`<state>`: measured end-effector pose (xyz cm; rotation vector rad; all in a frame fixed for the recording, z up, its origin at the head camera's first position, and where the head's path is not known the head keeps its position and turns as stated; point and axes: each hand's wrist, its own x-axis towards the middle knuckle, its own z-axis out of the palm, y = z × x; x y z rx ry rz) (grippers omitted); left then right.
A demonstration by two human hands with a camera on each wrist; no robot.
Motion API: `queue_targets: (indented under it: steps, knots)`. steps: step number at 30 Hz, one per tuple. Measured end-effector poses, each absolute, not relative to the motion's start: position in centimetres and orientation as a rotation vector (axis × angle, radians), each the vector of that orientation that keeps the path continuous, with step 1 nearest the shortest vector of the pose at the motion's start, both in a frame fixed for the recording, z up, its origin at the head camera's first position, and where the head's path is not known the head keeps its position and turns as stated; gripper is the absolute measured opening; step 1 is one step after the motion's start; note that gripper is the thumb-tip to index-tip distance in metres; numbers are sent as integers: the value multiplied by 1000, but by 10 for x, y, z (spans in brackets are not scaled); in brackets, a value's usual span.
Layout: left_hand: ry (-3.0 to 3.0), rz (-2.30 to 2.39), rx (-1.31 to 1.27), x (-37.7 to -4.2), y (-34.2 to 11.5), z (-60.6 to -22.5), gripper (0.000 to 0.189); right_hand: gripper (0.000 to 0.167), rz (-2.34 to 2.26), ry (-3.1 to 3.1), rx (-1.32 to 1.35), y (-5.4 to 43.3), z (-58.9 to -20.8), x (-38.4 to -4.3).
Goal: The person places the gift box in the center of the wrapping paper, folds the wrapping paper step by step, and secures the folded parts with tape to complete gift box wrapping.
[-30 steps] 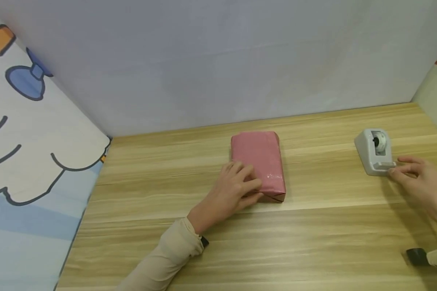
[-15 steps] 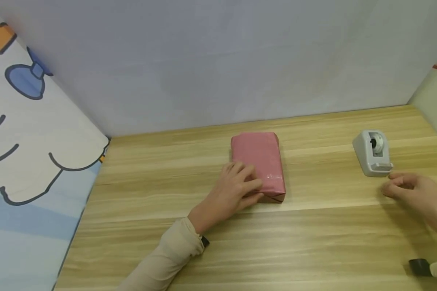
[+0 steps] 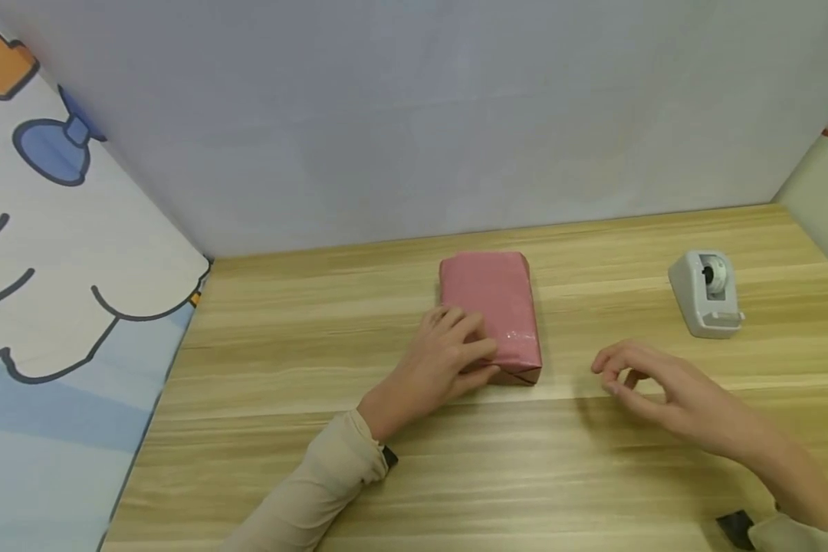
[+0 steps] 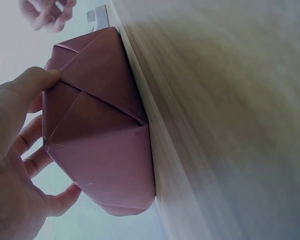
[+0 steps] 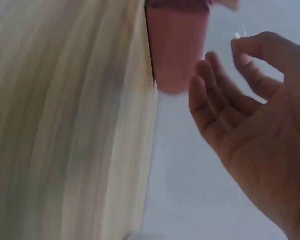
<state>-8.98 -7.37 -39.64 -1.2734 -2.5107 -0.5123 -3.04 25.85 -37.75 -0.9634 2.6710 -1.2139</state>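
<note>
A box wrapped in pink paper (image 3: 488, 284) lies on the wooden table, its folded end flaps (image 4: 97, 85) facing the person. My left hand (image 3: 441, 360) grips its near left end: in the left wrist view the thumb presses the folded flap while the fingers lie over the top side. To the right of the box, my right hand (image 3: 676, 395) is held above the table. Its thumb and index finger pinch a small clear piece of tape (image 5: 241, 34) with a jagged edge; the other fingers are loosely bent and touch nothing.
A grey tape dispenser (image 3: 705, 295) with a roll in it stands at the right of the table (image 3: 283, 330). Behind the table rises a pale wall covering (image 3: 455, 130). A cartoon-printed sheet (image 3: 62, 268) borders the left side.
My right hand has moved left from the tape dispenser toward the box, carrying the piece of tape. My left hand and the box have stayed in place.
</note>
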Motion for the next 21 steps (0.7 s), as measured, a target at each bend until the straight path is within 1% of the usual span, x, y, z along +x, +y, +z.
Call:
queue_targets:
  steps: [5,8,11,16,21]
  knots:
    - [-2517,-510,-1286,-90,-73,-396,14,29,-1075,2642,-1262,211,-377,-29]
    - [-2517,-514,-1283,-90,-72,-396,14,26,-936,2689,-1352,191,-379,-30]
    - [-2510,-512,-1278,-90,-72,-397,14,23,-813,2782,-1331,179,-380,-31]
    - [-2508,-514,-1298,-90,-73,-397,15,23,-754,2941,-1178,168,-383,-33]
    - [-2525,-519,-1329,-91,-77,-397,24,20,-752,3060,-1161,159,-386,-34]
